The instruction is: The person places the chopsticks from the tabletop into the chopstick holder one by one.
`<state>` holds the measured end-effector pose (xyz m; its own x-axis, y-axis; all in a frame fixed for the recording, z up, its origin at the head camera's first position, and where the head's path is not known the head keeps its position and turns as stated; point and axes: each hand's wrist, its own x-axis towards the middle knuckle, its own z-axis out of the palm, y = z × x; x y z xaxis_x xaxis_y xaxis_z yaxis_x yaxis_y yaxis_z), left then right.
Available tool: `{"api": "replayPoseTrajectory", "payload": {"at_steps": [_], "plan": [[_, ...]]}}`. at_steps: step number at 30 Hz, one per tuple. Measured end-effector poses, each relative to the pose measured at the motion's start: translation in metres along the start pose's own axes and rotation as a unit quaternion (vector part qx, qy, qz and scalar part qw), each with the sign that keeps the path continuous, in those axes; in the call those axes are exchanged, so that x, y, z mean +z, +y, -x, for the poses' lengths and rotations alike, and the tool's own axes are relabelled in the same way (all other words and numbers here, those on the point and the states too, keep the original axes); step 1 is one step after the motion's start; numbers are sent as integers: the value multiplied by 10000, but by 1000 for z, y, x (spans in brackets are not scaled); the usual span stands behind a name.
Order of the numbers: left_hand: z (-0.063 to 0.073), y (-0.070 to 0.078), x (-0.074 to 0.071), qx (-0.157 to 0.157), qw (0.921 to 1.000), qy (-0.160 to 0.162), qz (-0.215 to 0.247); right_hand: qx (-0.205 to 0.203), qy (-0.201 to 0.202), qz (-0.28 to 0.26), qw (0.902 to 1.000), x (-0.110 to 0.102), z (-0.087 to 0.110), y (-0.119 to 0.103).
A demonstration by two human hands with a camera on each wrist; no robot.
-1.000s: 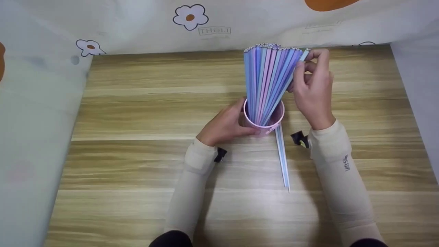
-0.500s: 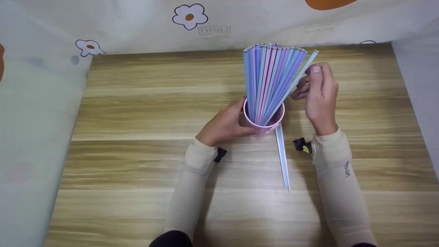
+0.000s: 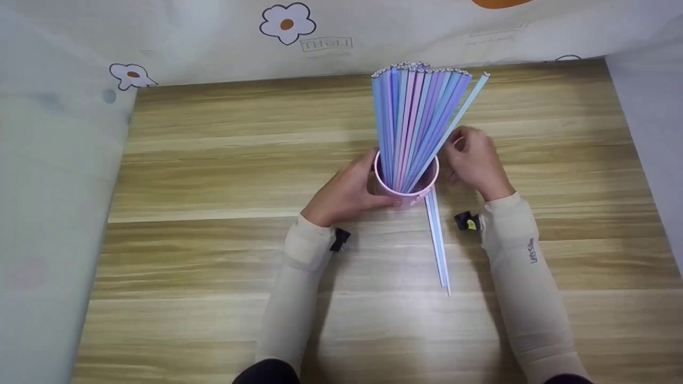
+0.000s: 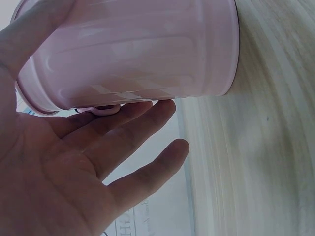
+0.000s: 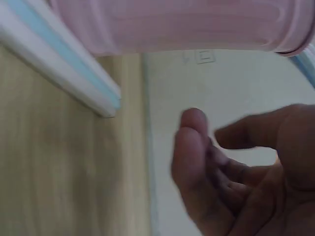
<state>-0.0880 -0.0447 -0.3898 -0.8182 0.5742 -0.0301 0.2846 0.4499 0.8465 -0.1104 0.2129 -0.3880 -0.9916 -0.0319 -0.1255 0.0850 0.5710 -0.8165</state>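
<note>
My left hand (image 3: 341,193) holds a small pink bucket (image 3: 406,201) from its left side, thumb at the front. In the left wrist view its fingers (image 4: 135,137) reach along the far side of the bucket. A thick bunch of slim pastel sticks (image 3: 419,112) with glittery tops stands fanned out in it. One pale mint stick (image 3: 470,100) leans off to the right, apart from the others. My right hand (image 3: 476,160) is just right of the bucket, fingers loosely curled. The right wrist view shows nothing between its thumb and fingertips.
A few white and light blue sticks (image 3: 437,245) lie on the wooden table (image 3: 213,256), running from behind the bucket toward me. A pale sheet with flower prints (image 3: 288,24) hangs along the back edge, and pale walls stand at both sides.
My right hand has let go of the pale mint stick's top and moved down beside the bucket. That stick now leans further right. My left hand has kept its hold.
</note>
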Motion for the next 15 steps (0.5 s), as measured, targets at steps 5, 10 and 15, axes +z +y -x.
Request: {"api": "replayPoseTrajectory", "payload": {"at_steps": [5, 10, 15], "plan": [[1, 1, 0, -49, 10000, -15, -17, 101, -870, 782, 9931, 6, -2, 9], [2, 1, -1, -30, 10000, -11, -36, 17, -812, 1474, 9857, 9, -2, 10], [1, 1, -1, -5, 10000, 0, -61, -20, -782, 1672, 9828, 9, -1, 9]]}}
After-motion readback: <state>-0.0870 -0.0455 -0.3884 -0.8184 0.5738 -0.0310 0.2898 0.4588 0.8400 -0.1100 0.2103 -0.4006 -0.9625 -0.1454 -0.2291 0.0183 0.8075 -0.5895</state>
